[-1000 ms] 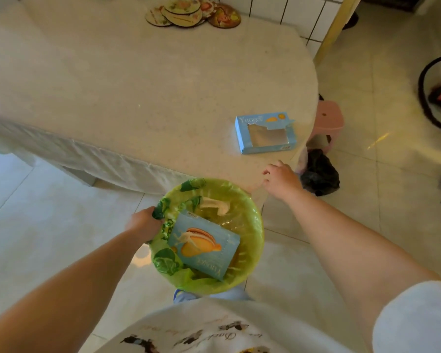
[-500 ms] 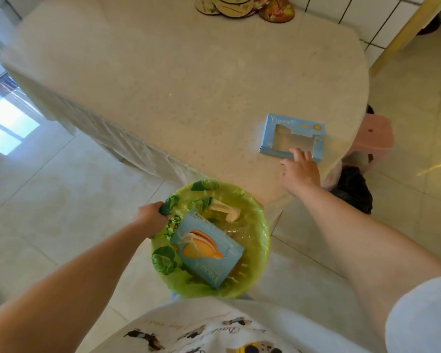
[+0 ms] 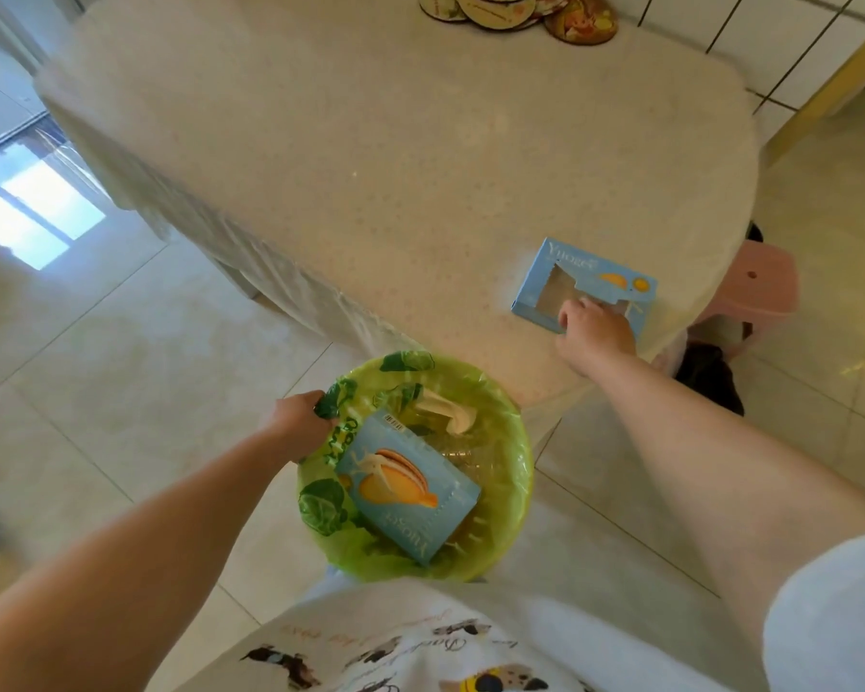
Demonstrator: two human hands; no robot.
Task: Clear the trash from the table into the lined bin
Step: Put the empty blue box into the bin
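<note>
One blue box (image 3: 578, 287) is left on the desk (image 3: 395, 167), lying flat near the edge at about two o'clock from the lined bin (image 3: 513, 442), long axis running roughly nine to three. My right hand (image 3: 595, 332) is the nearer grip, fingers laid over the box's near edge; whether they have closed on it I cannot tell. My left hand (image 3: 295, 424) grips the bin's rim, well apart from the box.
</note>
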